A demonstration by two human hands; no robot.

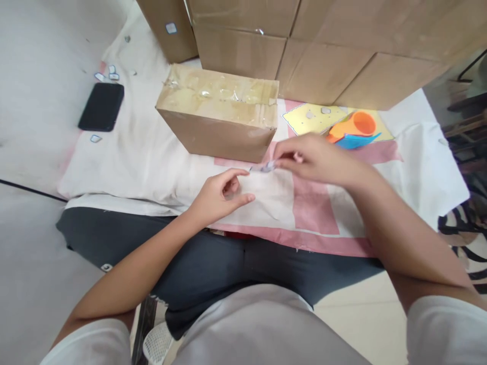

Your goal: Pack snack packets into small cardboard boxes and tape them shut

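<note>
My right hand (310, 158) pinches a small whitish strip with bluish marks (263, 167) between thumb and fingers. Motion blur hides what kind of thing the strip is. To its left, my left hand (224, 195) has thumb and index finger spread apart. The index fingertip comes close to the strip's left end; I cannot tell whether it touches. Just beyond both hands a taped cardboard box (228, 129) stands upright on the cloth (152, 162), with shiny clear tape along its top.
Large cardboard boxes (243, 53) form a wall at the back. Right of the taped box lie a yellow sheet (304, 117), an orange scoop-like item (361, 124) and a blue one (355, 141). A black phone-like slab (102, 106) and small label scraps (113, 76) lie left.
</note>
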